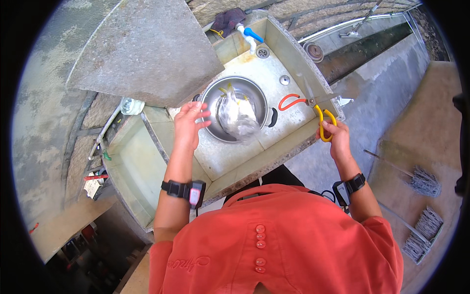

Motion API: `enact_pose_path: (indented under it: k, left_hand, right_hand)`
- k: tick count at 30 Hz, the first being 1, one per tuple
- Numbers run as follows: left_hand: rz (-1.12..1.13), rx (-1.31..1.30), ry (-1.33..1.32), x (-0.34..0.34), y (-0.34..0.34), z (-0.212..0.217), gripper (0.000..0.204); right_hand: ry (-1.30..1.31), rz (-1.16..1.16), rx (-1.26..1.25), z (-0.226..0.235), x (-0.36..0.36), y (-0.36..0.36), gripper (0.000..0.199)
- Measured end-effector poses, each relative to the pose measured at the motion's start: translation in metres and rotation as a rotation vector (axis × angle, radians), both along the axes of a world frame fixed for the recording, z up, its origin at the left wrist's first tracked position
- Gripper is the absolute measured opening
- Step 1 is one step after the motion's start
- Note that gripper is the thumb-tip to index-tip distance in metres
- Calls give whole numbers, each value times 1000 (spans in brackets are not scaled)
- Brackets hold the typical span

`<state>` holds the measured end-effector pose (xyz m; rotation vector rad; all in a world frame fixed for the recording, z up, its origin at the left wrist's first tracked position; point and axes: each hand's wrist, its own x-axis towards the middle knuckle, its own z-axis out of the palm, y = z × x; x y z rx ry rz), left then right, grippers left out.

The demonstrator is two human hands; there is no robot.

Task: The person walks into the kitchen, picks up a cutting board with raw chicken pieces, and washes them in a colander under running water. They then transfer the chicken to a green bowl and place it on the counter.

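Observation:
My right hand (338, 138) grips the yellow handle of a pair of scissors (312, 103) over the sink's right edge. Their blades stand spread apart, and the other handle, a red one, points left over the basin. Just left of a steel pot (210, 115) with black handles is my left hand (190, 120), its fingers apart and holding nothing. Inside the pot lies a clear plastic bag (240, 120). Silvery pieces with yellow tips, perhaps fish, show through and beside it; glare on the plastic hides their exact shape.
The pot stands in a tiled sink (215, 164) with a second basin (137, 157) to the left. A stone slab (147, 54) covers the far left. Behind is a white tap (250, 41) with a blue lever. Mops (425, 182) lie on the ground at the right.

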<state>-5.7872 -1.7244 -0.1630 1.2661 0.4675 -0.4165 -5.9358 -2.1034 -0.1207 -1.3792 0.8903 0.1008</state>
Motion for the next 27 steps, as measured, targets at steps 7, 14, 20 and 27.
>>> enact_pose_path:
  k: [7,14,20,27]
  left_hand:
    - [-853,895,-232,-72,-32,-88,44]
    - [-835,1108,-466,-95,-61,-162,25]
    - [-110,-41,-38,-22,-32,-90,14]
    - [-6,-150,11,12,-50,11,10]
  right_hand:
    - [5,-17,-15,3,-14,-1,19]
    - [36,-25,-41,12,-29,-5,24]
    - [-60,-72,-15,14,-33,-10,20]
    - [-79,-45,-13,15,-22,-11,23]
